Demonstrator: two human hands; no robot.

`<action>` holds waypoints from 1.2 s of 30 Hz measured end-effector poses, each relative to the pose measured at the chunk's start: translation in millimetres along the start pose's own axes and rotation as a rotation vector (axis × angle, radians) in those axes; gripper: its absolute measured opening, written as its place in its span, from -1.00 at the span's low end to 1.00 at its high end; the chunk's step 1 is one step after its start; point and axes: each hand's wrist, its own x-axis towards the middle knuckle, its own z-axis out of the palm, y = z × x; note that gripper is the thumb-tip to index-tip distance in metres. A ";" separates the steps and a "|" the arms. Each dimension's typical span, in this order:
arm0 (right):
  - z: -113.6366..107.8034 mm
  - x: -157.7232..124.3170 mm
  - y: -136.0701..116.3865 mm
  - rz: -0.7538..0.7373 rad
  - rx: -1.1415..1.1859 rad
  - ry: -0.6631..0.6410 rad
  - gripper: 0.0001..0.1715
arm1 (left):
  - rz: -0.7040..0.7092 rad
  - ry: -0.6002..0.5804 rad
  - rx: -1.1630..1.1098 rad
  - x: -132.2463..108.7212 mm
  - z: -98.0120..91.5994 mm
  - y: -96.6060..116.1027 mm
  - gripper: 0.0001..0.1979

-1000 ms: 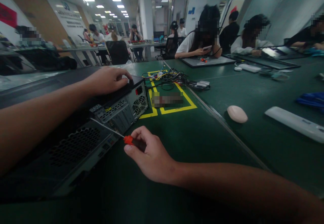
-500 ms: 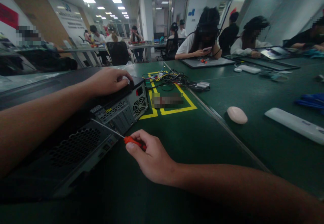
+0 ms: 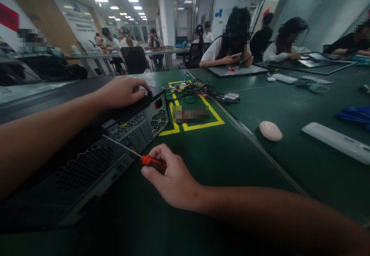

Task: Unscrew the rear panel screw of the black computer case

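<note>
A black computer tower lies on the green table at my left, its rear panel with vents, slots and a fan grille facing me. My left hand rests on its top near the rear edge, thumb and index finger apart; the other fingers curl partly out of sight. With my right hand I hold a screwdriver by its red and black handle, between thumb and fingers. Its long thin shaft points left, and the tip meets the rear panel near the upper edge. What the tip touches is too dark to make out.
Tangled cables lie beyond the tower, close to yellow tape and a blurred-out object. To the right are a pale rounded object, a long white object and blue cloth. Several people sit across the table and farther back.
The screwdriver handle has turned in my right hand, showing more of its black side. My right fingers have shifted on it. My left hand stays put on the tower.
</note>
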 end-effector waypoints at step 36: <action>2.2 -0.2 -0.4 0.021 0.040 0.007 -0.82 | 0.023 0.006 -0.032 -1.5 -1.5 -0.8 -0.47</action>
